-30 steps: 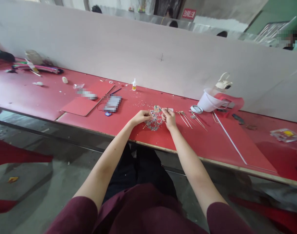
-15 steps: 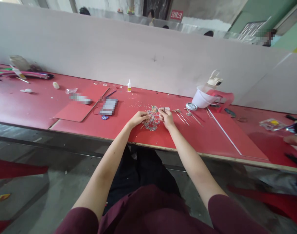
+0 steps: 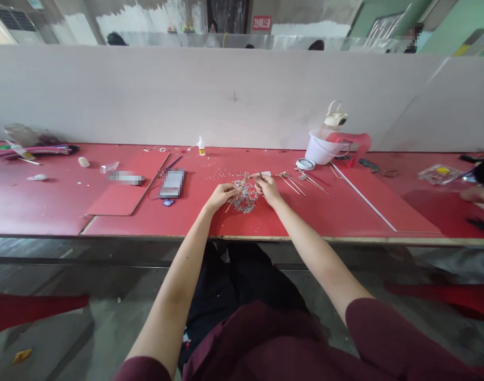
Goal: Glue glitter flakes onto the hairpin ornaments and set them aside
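My left hand [image 3: 221, 196] is closed in a pinch on a hair stick [image 3: 228, 206], whose thin gold-coloured shaft slants down below the fingers. Its ornamented head [image 3: 245, 178] points up and away, between my two hands. My right hand [image 3: 267, 189] is closed around slim dark tweezers [image 3: 261, 175], mostly covered by the fingers, with the tip close to that head. Under and between the hands lies a spread pile of small glittering beads [image 3: 246, 203]. Several more hair sticks [image 3: 291, 182] with decorated heads rest on the table to the right of my right hand.
On the red table [image 3: 186, 219] are a small glue bottle [image 3: 201, 146], a phone [image 3: 172, 183] and a red board [image 3: 122, 198] to the left. A white bucket [image 3: 319, 148] and a round tin [image 3: 306, 164] stand right. A co-worker's hand [image 3: 480, 196] shows at far right.
The view has levelled and shifted. The hair stick's head has turned so that it appears narrower, and my right hand has tilted toward it. Both hands keep their grip.
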`<state>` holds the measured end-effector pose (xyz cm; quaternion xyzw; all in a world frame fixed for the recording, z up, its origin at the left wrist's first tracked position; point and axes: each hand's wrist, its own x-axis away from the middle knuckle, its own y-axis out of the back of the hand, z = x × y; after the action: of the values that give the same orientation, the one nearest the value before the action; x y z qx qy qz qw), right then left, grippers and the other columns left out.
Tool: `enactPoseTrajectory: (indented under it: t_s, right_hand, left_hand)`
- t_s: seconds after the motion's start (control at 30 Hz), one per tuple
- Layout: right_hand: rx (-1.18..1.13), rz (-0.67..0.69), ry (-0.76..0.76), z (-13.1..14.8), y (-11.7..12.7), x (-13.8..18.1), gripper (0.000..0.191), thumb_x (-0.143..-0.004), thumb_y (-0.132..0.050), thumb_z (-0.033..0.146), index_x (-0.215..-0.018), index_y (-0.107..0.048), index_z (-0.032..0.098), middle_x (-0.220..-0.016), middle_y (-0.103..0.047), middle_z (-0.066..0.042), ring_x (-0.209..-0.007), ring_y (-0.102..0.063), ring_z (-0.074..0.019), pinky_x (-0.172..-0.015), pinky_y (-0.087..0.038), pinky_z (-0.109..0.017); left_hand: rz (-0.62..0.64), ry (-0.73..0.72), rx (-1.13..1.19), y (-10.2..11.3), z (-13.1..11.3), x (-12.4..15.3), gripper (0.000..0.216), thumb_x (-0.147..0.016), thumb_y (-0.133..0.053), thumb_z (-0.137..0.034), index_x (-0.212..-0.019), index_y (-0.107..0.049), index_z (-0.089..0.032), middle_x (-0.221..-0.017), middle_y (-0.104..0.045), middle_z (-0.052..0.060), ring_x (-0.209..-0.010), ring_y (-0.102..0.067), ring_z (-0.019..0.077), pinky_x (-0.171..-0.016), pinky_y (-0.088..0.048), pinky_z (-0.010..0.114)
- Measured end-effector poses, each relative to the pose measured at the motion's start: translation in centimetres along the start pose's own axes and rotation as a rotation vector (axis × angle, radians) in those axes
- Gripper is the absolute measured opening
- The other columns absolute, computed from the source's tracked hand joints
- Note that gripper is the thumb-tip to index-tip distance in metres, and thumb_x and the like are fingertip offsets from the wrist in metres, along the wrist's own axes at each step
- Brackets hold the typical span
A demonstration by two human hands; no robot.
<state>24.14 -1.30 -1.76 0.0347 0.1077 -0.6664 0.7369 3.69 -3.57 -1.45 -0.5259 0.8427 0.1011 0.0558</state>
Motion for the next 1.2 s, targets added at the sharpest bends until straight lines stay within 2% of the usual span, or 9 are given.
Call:
enactPoseTrajectory:
  t_s: [0.13,0.3,0.47,0.63,0.8,1.0,1.2]
  right_hand:
    - [0.011,0.011,0.012,0.1,0.1,0.1,0.041,-0.072,-0.069,0.059,-0.084,-0.062,0.020,-0.051,-0.026,0.010,-0.041,-0.021,-0.0062,-0.039,-0.016,-0.024]
    - [0.019,0.001,0.019,0.3,-0.1,0.1,0.045,-0.074,-0.066,0.064,-0.076,-0.054,0.022,-0.051,-0.032,0.009,-0.041,-0.024,-0.0061,-0.039,-0.018,-0.024]
    - [0.036,-0.007,0.035,0.5,-0.1,0.1,0.047,-0.073,-0.066,0.066,-0.070,-0.049,0.022,-0.051,-0.030,0.009,-0.041,-0.024,-0.0060,-0.039,-0.018,-0.025]
    - [0.049,0.026,0.040,0.7,-0.3,0.3,0.047,-0.073,-0.064,0.068,-0.076,-0.054,0.023,-0.050,-0.025,0.010,-0.041,-0.020,-0.0064,-0.040,-0.015,-0.025]
    - [0.050,0.059,0.031,0.9,-0.6,0.4,0.052,-0.073,-0.063,0.069,-0.065,-0.041,0.023,-0.050,-0.030,0.009,-0.041,-0.023,-0.0063,-0.041,-0.016,-0.026]
    - [0.045,0.094,0.028,1.0,-0.6,0.5,0.047,-0.075,-0.062,0.068,-0.075,-0.053,0.023,-0.052,-0.027,0.009,-0.041,-0.022,-0.0067,-0.041,-0.015,-0.027]
    - [0.062,0.117,0.022,1.0,-0.6,0.5,0.050,-0.077,-0.061,0.068,-0.067,-0.045,0.022,-0.051,-0.027,0.009,-0.041,-0.023,-0.0061,-0.041,-0.016,-0.026]
  left_hand:
    - [-0.009,0.006,0.018,0.0,0.0,0.1,0.033,-0.078,-0.067,-0.045,-0.072,-0.061,-0.013,-0.057,-0.055,-0.002,-0.044,-0.038,0.0043,-0.046,-0.028,0.020]
    - [-0.015,0.012,0.027,0.0,0.2,0.0,0.030,-0.077,-0.069,-0.042,-0.073,-0.060,-0.013,-0.056,-0.054,-0.003,-0.044,-0.039,0.0044,-0.045,-0.028,0.019]
    - [-0.015,0.004,0.040,0.0,0.4,-0.1,0.030,-0.075,-0.071,-0.040,-0.073,-0.060,-0.013,-0.055,-0.053,-0.004,-0.043,-0.039,0.0040,-0.044,-0.028,0.018]
    - [-0.011,0.005,0.053,0.0,0.3,-0.1,0.031,-0.075,-0.073,-0.040,-0.072,-0.059,-0.012,-0.059,-0.059,-0.001,-0.042,-0.040,0.0030,-0.043,-0.029,0.018]
    - [-0.017,0.013,0.058,0.0,0.3,0.0,0.032,-0.075,-0.074,-0.039,-0.071,-0.056,-0.013,-0.059,-0.061,0.000,-0.040,-0.040,0.0021,-0.041,-0.029,0.018]
    - [-0.029,0.017,0.050,0.1,0.4,-0.1,0.031,-0.074,-0.074,-0.037,-0.072,-0.053,-0.014,-0.059,-0.062,-0.001,-0.039,-0.040,0.0020,-0.040,-0.029,0.017]
    - [-0.022,0.025,0.032,0.1,0.1,0.0,0.030,-0.074,-0.074,-0.035,-0.072,-0.051,-0.015,-0.058,-0.063,-0.001,-0.039,-0.039,0.0017,-0.039,-0.027,0.016]
